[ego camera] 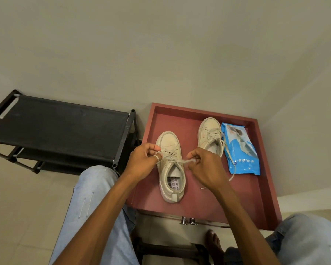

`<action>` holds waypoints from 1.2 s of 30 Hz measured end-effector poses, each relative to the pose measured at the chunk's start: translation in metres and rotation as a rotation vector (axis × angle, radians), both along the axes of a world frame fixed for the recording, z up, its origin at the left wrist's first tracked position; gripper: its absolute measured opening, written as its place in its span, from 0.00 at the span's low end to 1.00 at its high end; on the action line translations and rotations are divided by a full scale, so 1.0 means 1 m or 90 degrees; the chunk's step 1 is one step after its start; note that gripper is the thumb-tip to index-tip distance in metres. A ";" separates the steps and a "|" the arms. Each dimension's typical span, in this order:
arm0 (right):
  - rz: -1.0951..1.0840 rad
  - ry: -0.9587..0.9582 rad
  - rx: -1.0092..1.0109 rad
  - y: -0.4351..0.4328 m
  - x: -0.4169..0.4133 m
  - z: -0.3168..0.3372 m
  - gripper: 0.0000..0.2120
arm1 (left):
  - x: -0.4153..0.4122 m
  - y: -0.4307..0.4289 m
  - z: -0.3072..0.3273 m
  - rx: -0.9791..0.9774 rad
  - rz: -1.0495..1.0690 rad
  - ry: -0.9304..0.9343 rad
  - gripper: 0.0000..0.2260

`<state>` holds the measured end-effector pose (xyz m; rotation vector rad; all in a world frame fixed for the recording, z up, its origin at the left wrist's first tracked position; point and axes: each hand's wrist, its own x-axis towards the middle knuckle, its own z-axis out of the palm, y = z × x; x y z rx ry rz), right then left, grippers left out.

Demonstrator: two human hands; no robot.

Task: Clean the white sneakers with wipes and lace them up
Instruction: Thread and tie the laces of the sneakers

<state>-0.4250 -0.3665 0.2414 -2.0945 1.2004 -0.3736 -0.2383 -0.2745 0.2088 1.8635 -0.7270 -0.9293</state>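
Note:
Two white sneakers stand on a red tray-like table top (pixel 199 203), toes pointing away from me. The near sneaker (pixel 171 169) lies between my hands. My left hand (pixel 143 161) pinches one end of its lace (pixel 172 160) at the shoe's left side. My right hand (pixel 204 167) pinches the other end on the right, and the lace is stretched across the tongue. The second sneaker (pixel 210 136) stands farther back right, its loose lace trailing over the blue wipes pack (pixel 241 150) beside it.
A black fabric shoe rack (pixel 59 129) stands to the left of the table against the wall. My knees in light jeans (pixel 92 207) frame the bottom of the view, and a bare foot (pixel 213 241) rests on the floor under the table edge.

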 end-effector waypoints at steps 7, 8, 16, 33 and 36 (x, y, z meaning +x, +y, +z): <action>-0.049 -0.001 -0.052 0.002 0.001 -0.003 0.05 | 0.001 -0.001 0.001 0.023 -0.042 -0.074 0.11; -0.057 -0.005 -0.060 0.001 0.001 -0.003 0.05 | 0.002 0.000 0.001 0.024 -0.060 -0.097 0.12; -0.076 0.052 -0.181 0.006 0.005 -0.012 0.07 | 0.011 0.011 0.007 0.040 -0.145 -0.374 0.13; -0.021 0.162 -0.208 -0.005 -0.007 -0.024 0.10 | 0.015 0.017 0.004 0.064 -0.193 -0.407 0.03; -0.015 0.071 -0.067 -0.007 -0.008 -0.011 0.10 | 0.013 0.017 0.004 0.076 -0.196 -0.346 0.01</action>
